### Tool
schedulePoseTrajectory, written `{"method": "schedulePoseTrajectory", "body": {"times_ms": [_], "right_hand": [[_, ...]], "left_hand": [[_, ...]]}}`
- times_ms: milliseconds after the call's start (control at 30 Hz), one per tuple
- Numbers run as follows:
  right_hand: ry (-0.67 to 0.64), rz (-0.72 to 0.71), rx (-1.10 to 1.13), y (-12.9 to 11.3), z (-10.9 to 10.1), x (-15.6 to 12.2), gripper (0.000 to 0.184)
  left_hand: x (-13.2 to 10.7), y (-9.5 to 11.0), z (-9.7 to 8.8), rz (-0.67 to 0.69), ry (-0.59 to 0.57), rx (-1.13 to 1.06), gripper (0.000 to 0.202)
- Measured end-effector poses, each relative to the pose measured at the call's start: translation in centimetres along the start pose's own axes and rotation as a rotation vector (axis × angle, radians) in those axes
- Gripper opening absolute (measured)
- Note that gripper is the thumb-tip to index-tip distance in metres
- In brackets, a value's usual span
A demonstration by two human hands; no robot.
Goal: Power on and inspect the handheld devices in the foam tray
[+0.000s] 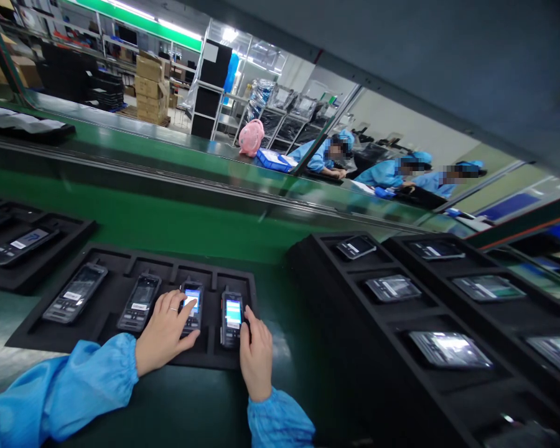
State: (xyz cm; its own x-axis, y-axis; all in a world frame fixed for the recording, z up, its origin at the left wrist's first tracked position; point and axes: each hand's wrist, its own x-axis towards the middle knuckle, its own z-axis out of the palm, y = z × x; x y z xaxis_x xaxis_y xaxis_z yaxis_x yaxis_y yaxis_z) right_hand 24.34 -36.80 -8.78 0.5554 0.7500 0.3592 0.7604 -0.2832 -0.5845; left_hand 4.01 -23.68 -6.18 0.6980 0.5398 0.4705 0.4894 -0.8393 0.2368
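Note:
A black foam tray (107, 261) lies on the green bench with several rugged handheld phones in its slots. My left hand (165, 336) reaches over the third phone (193, 317), a finger on its lit screen and the other fingers spread. At the tray's right end, my right hand (256, 348) rests along the right edge of another phone (233, 320), whose screen is also lit. Its fingers are extended and grip nothing. The two phones on the left, one (77, 292) at the tray's end and one (140, 302) beside my left hand, have dark screens.
Stacked foam trays (336, 298) with more phones rise on the right, with another stack (476, 267) beyond. Another phone tray (32, 274) lies at left. A raised green ledge (168, 155) runs behind the bench. Several people (387, 171) in blue work beyond it.

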Motion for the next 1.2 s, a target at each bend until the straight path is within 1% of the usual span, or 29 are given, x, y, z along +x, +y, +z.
{"method": "schedulePoseTrajectory", "body": {"times_ms": [167,333,400,567,800,900,967,1033,1067,1133,1167,1200], "right_hand": [[-0.006,0.017,0.009,-0.1,-0.1,0.0,0.040],[-0.017,0.027,0.018,-0.2,-0.2,0.0,0.040],[-0.023,0.026,0.024,-0.1,-0.2,0.1,0.040],[-0.021,0.025,0.042,0.0,-0.1,0.1,0.040],[0.038,0.057,0.062,0.9,0.2,-0.2,0.060],[0.035,0.103,0.053,1.7,0.7,-0.1,0.065],[0.013,0.122,0.049,2.4,0.9,0.1,0.070],[-0.021,0.121,0.054,3.3,0.9,0.5,0.073],[-0.039,0.118,0.060,3.8,0.8,0.7,0.073],[-0.061,0.116,0.073,4.9,0.4,1.2,0.069],[-0.058,0.124,0.077,5.4,0.2,1.5,0.066],[-0.047,0.137,0.080,6.0,-0.1,1.9,0.064]], "left_hand": [[0.1,0.3,0.0,0.003,-0.024,0.034,0.041],[0.0,0.2,0.0,-0.004,-0.001,0.006,0.047],[0.0,0.1,0.0,-0.007,0.014,-0.010,0.045],[-0.1,0.0,0.1,-0.029,0.004,-0.027,0.044],[-0.3,-0.3,0.6,-0.024,-0.016,-0.042,0.047],[-0.3,-0.1,0.6,-0.040,-0.013,-0.079,0.047],[-0.1,-0.1,0.2,-0.053,-0.013,-0.153,0.044],[0.3,-0.8,-0.9,-0.071,-0.013,-0.238,0.039],[0.4,-1.6,-1.7,-0.084,-0.001,-0.258,0.036],[0.4,-4.1,-3.7,-0.136,0.043,-0.216,0.035],[0.1,-5.7,-4.8,-0.173,0.077,-0.153,0.036],[-0.4,-7.5,-5.9,-0.230,0.087,-0.072,0.039]]}}
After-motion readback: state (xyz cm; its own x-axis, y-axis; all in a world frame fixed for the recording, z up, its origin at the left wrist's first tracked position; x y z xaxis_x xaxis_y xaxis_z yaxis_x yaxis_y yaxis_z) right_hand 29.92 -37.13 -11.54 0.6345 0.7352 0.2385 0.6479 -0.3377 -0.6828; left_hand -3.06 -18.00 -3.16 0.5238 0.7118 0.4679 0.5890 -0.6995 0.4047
